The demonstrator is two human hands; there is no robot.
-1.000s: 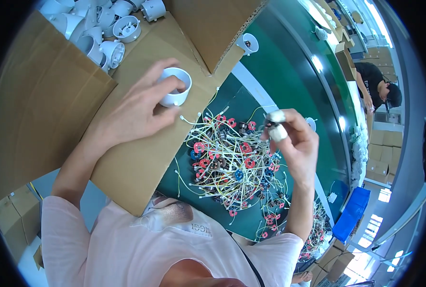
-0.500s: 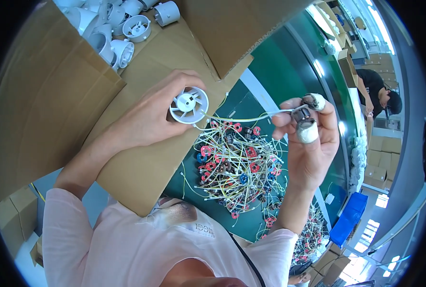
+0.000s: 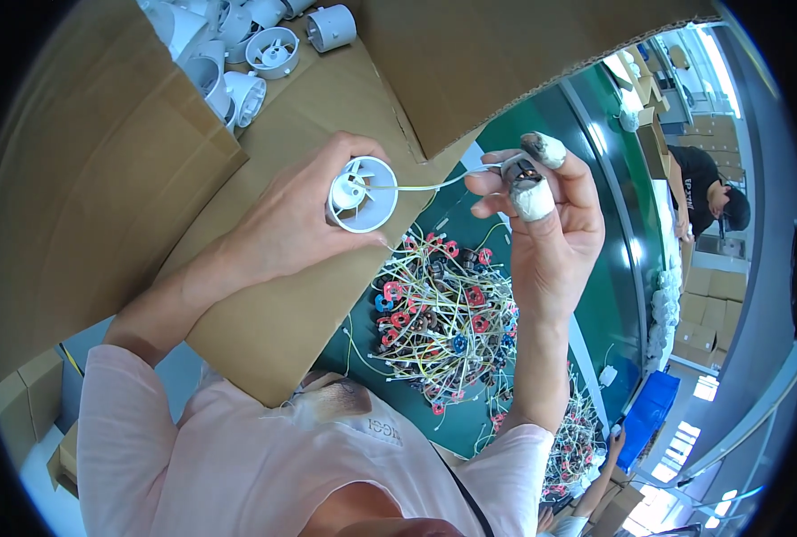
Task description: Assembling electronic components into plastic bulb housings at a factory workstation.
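My left hand is wrapped round a white plastic cylindrical housing with a hub and ribs inside, its open end tilted partly toward the right. A thin pale wire runs from the hub across to my right hand. That hand pinches a small dark, metallic motor-like part between its thumb and a finger, both wrapped in white, dark-stained tape. Below and between the hands lies a heap of wired parts with red, blue and dark pieces.
A cardboard box flap rises at left, and more white housings lie in the box at far left. The green work surface runs along the right. Another wired heap, a blue bin and two other people are at right.
My right hand has moved left and up, nearer the housing, with the motor-like part. The housing has tilted, showing more of its inner wall. Another person's arm has appeared beside the blue bin.
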